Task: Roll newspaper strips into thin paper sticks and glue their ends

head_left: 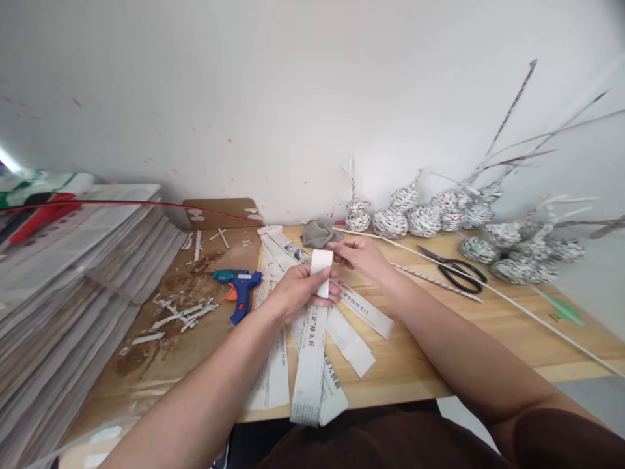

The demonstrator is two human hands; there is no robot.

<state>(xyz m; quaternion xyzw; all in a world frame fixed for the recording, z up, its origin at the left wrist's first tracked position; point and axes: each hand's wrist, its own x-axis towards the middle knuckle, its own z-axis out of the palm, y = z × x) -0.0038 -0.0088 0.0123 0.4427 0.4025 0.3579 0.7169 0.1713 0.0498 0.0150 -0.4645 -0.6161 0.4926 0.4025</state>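
My left hand (299,286) grips a long newspaper strip (312,342) near its top end, thumb in front and fingers behind. The strip's lower part hangs down over the table's front edge. Just right of its top, my right hand (360,255) is closed in a pinch; what lies between those fingertips, if anything, cannot be made out. Behind them rests a crumpled grey cloth (318,232). More newspaper strips (368,311) lie fanned out beneath both hands. To the left is a blue glue gun (240,286) with an orange trigger.
Tall stacked newspapers (131,260) stand at left, beside paper scraps (188,316) on cardboard. At right lie black scissors (456,270), a rolled paper stick (434,282) and a long white rod (512,309). Several woven paper gourds (390,223) line the wall.
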